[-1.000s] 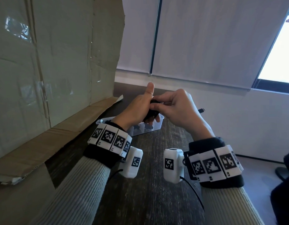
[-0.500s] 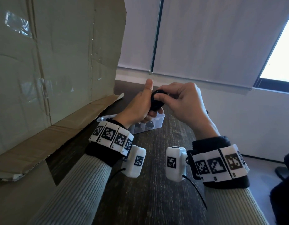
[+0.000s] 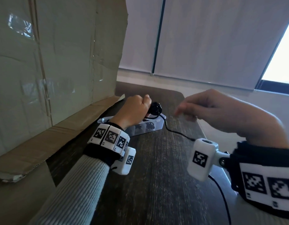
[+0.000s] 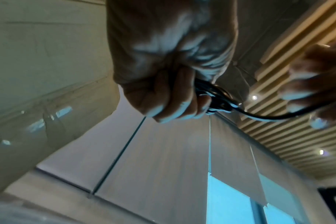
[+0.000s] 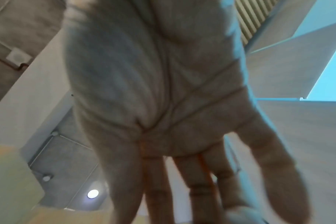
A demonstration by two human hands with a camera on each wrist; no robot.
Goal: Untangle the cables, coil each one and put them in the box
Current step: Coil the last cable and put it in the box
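My left hand [image 3: 137, 109] grips a small coil of black cable [image 3: 155, 108] just above the clear plastic box [image 3: 158, 127] on the dark table. In the left wrist view the fingers [image 4: 175, 103] are curled round the black coil [image 4: 215, 97]. A loose end of the cable [image 3: 174, 132] trails from the coil down across the table to the right. My right hand [image 3: 194, 108] hovers to the right of the coil, fingers straight and spread, holding nothing; the right wrist view shows its bare palm [image 5: 159, 94]. Dark coiled cables lie inside the box.
A large cardboard sheet [image 3: 56, 62] stands along the left, with its folded flap [image 3: 48, 135] lying on the table beside the box. The dark wooden table [image 3: 156, 176] ends just past the box, with a white wall and blinds behind.
My right hand has let go of the coil and pulled away to the right. The left hand has lowered the coil toward the box, and a loose end now trails on the table.
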